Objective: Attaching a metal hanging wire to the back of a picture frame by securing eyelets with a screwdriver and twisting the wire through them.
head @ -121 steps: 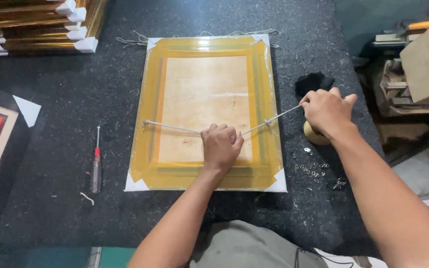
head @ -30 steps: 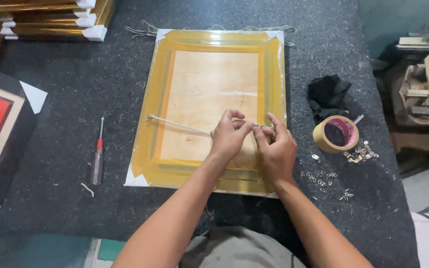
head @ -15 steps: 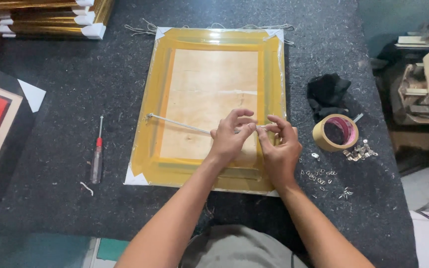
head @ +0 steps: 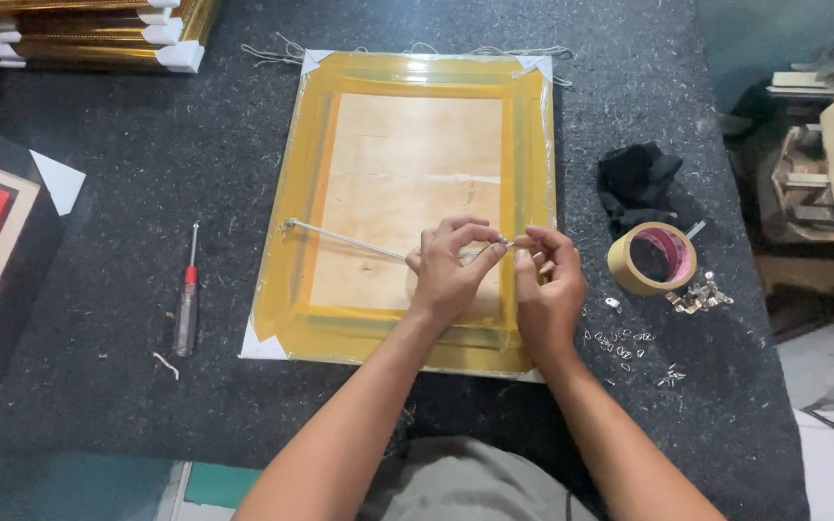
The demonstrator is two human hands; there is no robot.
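The picture frame [head: 407, 203] lay face down near the middle of the dark felt table [head: 147, 164], directly ahead of the person, with both hands working over its lower right part. A pale cord [head: 345, 238] ran across its back from a fixing on the left rail, rising slightly leftward, to the point where the two hands met near the right rail. The frame was wrapped in glossy yellowish film, its wide rails enclosing a light wooden backing board, and white card protectors capped its corners. The left hand [head: 448, 272] rested on the backing board, its fingers curled and thumb and forefinger pinched on the cord's right end. The right hand [head: 550, 289] sat just beside it over the right rail, fingers likewise bent inward and nipping the same cord end, so the fingertips of both hands nearly touched; whether a small fitting lay between them could not be told. To the right of the frame stood a roll of tan tape [head: 651, 258], with a crumpled black cloth [head: 637, 183] just beyond it and a scatter of small metal hangers [head: 692, 295] near its right side. A red-handled screwdriver [head: 186, 294] lay well apart on the left, and stacked gilded frames [head: 89, 34] sat at the far left corner.
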